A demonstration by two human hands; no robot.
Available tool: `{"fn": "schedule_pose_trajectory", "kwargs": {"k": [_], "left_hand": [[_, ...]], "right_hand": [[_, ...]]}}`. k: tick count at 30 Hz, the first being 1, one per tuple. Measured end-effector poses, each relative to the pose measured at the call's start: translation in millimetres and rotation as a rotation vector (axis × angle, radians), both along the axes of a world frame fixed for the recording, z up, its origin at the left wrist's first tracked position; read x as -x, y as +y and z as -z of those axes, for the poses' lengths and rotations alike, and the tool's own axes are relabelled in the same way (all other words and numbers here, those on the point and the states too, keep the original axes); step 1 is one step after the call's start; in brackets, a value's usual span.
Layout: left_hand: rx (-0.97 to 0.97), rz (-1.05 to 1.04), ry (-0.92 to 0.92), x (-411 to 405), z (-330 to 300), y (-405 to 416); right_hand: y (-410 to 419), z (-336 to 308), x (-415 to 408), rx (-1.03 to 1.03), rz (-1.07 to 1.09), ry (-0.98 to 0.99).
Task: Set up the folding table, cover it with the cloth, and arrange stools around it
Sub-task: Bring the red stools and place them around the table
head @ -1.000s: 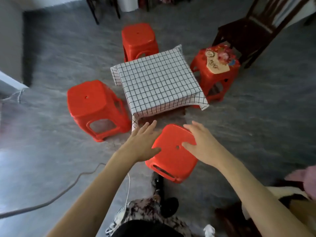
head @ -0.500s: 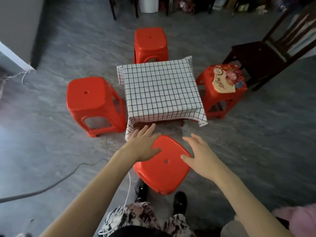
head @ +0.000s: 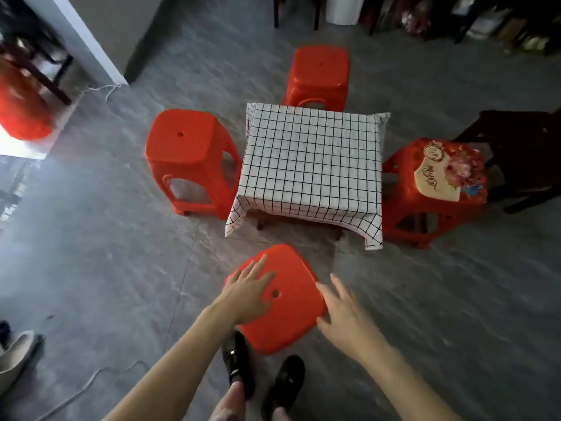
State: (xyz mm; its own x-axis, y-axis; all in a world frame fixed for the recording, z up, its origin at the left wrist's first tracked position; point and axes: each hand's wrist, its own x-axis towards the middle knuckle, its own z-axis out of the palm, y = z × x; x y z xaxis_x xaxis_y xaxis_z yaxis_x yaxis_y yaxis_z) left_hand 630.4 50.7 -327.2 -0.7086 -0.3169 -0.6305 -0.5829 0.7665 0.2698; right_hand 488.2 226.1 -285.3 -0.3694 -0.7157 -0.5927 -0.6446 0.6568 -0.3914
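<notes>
I count four red stools and one small desk [head: 312, 165] covered by a white cloth [head: 303, 208] with a black grid. One stool [head: 317, 75] stands at the desk's far edge, one [head: 189, 156] at its left edge, and one with a flowered seat cover [head: 431, 189] at its right edge. The fourth stool [head: 285, 302] stands on the grey floor [head: 106, 253] in front of the desk's near edge, a little apart from it, directly under my hands and just ahead of my two black shoes [head: 264, 375]. My left hand [head: 247, 294] lies flat on the left part of its seat, fingers straight and spread toward the desk. My right hand [head: 343, 317] is at the seat's right edge, fingers loosely spread and holding nothing; it is blurred, so I cannot tell whether it touches the rim. Both forearms reach forward from the bottom of the view.
</notes>
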Motion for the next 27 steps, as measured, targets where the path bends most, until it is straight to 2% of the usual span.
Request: {"fn": "schedule_pose_trajectory", "kwargs": {"k": [4, 10, 16, 23, 27], "left_hand": [[0.003, -0.024, -0.060, -4, 48, 5], [0.059, 0.112, -0.224, -38, 126, 1], [0.196, 0.252, -0.210, -67, 206, -24], [0.298, 0.412, -0.040, -62, 257, -55], [0.298, 0.419, -0.087, -54, 266, -75]], "right_hand": [[8, 51, 0, -0.026, -0.081, 0.011], [15, 140, -15, -0.075, -0.110, 0.000], [21, 210, -26, -0.123, -0.154, 0.103], [1, 260, -56, -0.160, 0.090, 0.250], [-13, 270, -81, -0.181, 0.375, 0.263]]}}
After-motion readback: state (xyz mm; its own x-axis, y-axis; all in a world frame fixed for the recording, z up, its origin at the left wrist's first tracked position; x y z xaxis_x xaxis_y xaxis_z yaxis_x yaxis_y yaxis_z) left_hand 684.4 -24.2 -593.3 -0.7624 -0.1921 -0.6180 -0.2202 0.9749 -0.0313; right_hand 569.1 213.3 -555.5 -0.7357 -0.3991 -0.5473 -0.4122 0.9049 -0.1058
